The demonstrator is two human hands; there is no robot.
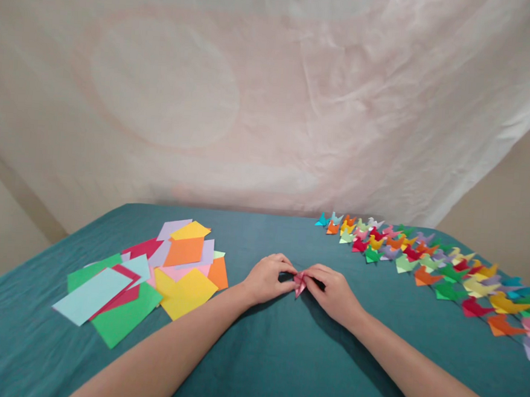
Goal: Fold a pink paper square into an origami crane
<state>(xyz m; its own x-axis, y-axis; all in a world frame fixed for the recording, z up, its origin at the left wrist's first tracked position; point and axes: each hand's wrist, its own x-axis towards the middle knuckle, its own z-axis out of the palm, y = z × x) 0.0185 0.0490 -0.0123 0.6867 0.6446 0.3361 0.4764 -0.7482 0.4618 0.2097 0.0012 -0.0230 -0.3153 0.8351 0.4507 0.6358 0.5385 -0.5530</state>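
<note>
A small pink piece of folded origami paper (300,284) is between my two hands, just above or on the table near its middle. My left hand (269,278) pinches its left side between thumb and fingers. On its right side my right hand (332,291) grips it in the same way, thumb and fingertips pressed together. The fingertips cover part of the paper, so its full shape is hidden.
A teal cloth covers the table (253,361). Loose coloured paper sheets (190,293) lie overlapping on the left. Rows of small folded paper birds (450,272) stand along the right side. Behind the table hangs a pale sheet (272,102).
</note>
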